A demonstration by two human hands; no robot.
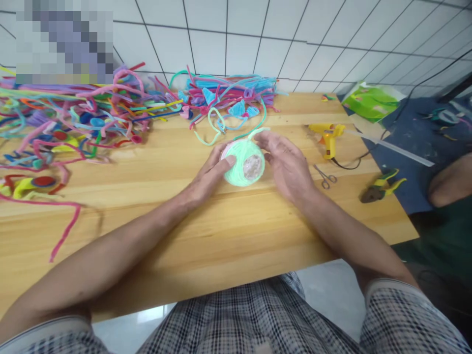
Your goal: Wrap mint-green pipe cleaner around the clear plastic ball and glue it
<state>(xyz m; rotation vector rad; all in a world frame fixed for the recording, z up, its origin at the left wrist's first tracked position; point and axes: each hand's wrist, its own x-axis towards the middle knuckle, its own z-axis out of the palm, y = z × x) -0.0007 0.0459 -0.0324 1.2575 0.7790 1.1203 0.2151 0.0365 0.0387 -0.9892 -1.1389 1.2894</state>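
A round ball (236,173) wound with mint-green pipe cleaner sits in my left hand (217,164), its thumb pressed on the near left side. A see-through, silvery round patch (252,167) shows uncovered on the ball's right face, and a bit of pale pink shows at its upper left. From the top, a loose mint-green pipe cleaner end (261,131) sticks out to the right. Close to that end and the ball's right side is my right hand (289,164), fingers loosely bent and thumb apart; slight blur hides whether a fingertip touches the strand.
Tangled coloured pipe cleaners (84,123) and a bundle (236,88) lie along the back and left. To the right are a yellow glue gun (328,137), scissors (325,177), pliers (381,187) and a green packet (372,101). Part of another person (452,182) shows at the far right.
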